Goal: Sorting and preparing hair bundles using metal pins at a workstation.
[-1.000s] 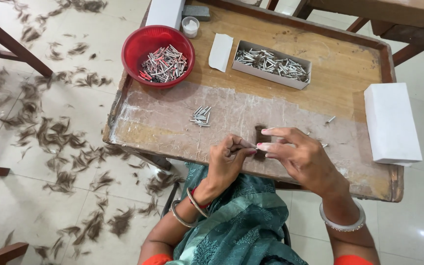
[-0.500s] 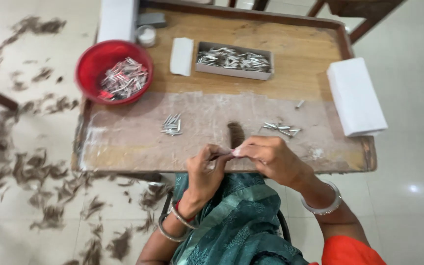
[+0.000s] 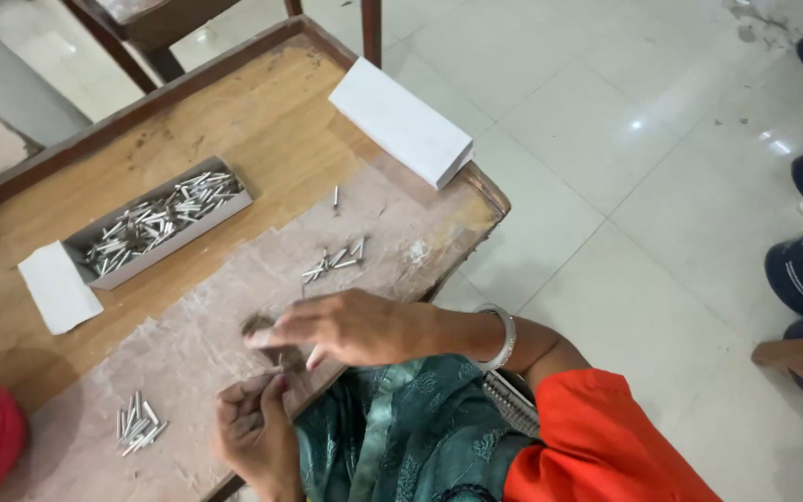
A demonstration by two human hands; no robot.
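The fingers [image 3: 276,336] of the right hand [image 3: 350,327] are being held pinched over a small dark object [image 3: 260,324] at the near edge of the desk [image 3: 262,112]; whether it is actually being gripped cannot be told. The left hand [image 3: 255,426] is being kept curled just below, its fingertips meeting the right hand's, with any contents hidden. A small pile of metal pins [image 3: 138,426] is lying near the left hand, another pile [image 3: 335,260] beyond the right hand, and a grey tray [image 3: 155,223] of pins farther back.
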